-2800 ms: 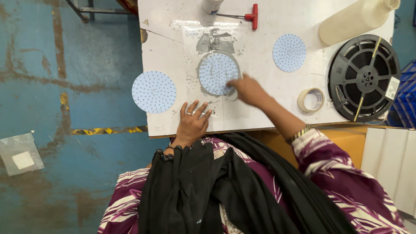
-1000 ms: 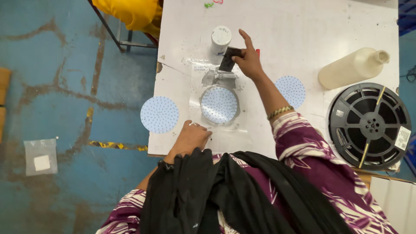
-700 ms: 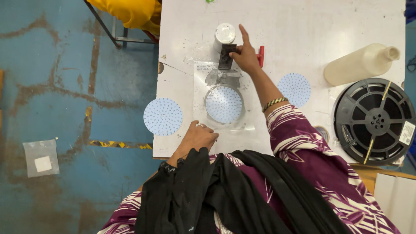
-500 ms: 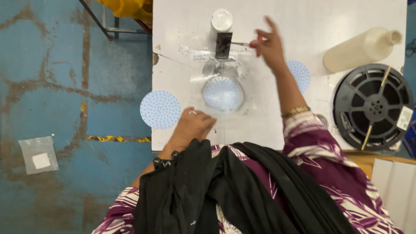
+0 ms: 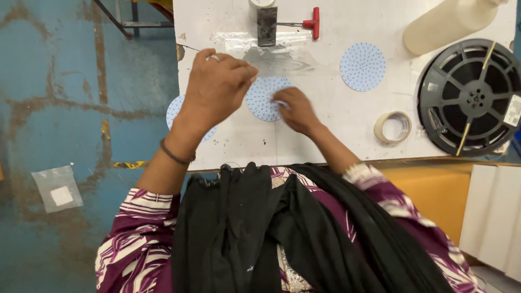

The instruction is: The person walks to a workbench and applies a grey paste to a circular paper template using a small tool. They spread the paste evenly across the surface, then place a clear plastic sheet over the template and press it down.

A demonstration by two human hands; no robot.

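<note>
A round blue dotted disc (image 5: pixel 260 100) lies on the white table (image 5: pixel 325 135) in front of me. My right hand (image 5: pixel 296 111) rests on the disc's right side, fingertips pressed on it. Raised above the table, my left hand (image 5: pixel 217 87) has its fingers pinched together at the disc's upper left edge, beside a sheet of clear film (image 5: pixel 279 57). Whether those fingers grip anything is hidden. A second blue disc (image 5: pixel 175 111) peeks out under my left wrist at the table's left edge. A third disc (image 5: pixel 362 66) lies to the right.
A dark block-shaped tool (image 5: pixel 266 24) with a red-handled rod (image 5: pixel 312 23) stands at the back. On the right are a tape roll (image 5: pixel 392 127), a black reel (image 5: pixel 475 97) and a cream bottle (image 5: pixel 450 21). A small plastic bag (image 5: pixel 57 187) lies on the blue floor.
My right hand came back from the red-handled tool to the middle disc. My left hand lifted off the table's front edge and moved up to that disc.
</note>
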